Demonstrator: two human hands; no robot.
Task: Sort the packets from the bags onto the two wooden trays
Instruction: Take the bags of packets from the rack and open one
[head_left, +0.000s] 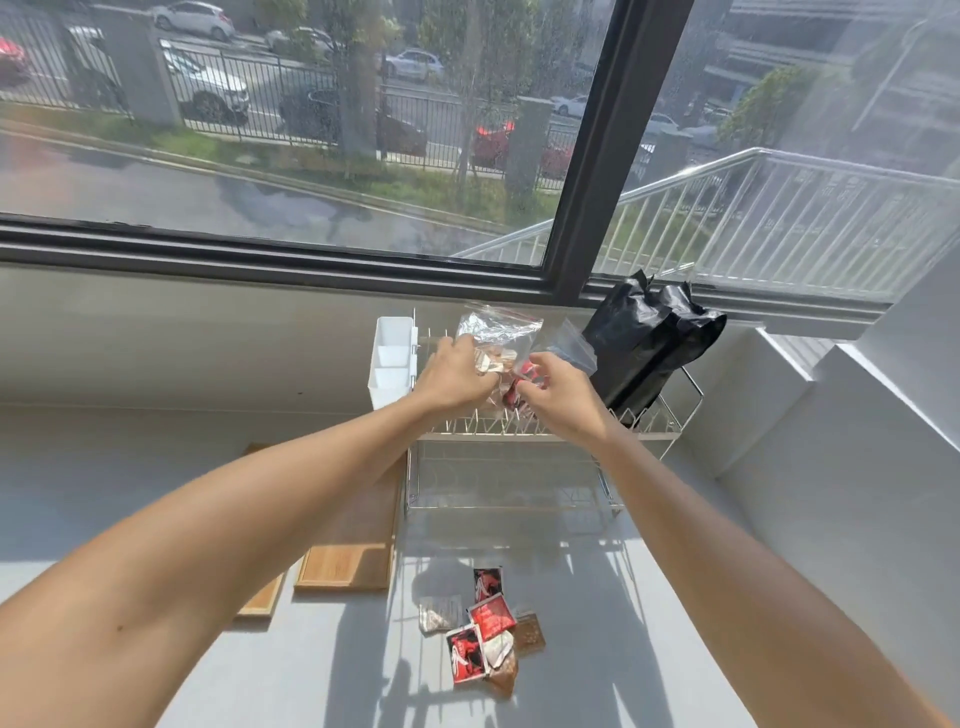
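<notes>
Both arms reach out over a wire dish rack (519, 467). My left hand (457, 376) grips a clear zip bag (496, 332) that holds brown and red packets. My right hand (558, 392) pinches the same bag at its right side, next to a red packet (527, 374) inside it. On the counter below lies a loose pile of red, brown and silver packets (485, 631). Two wooden trays lie to the left: one (353, 556) beside the rack, the other (262, 600) mostly hidden under my left forearm.
A black plastic bag (649, 343) stands on the rack's right end. A white divided caddy (392, 358) hangs on its left end. Behind the rack rise the wall and a large window. A white stepped wall borders the counter on the right.
</notes>
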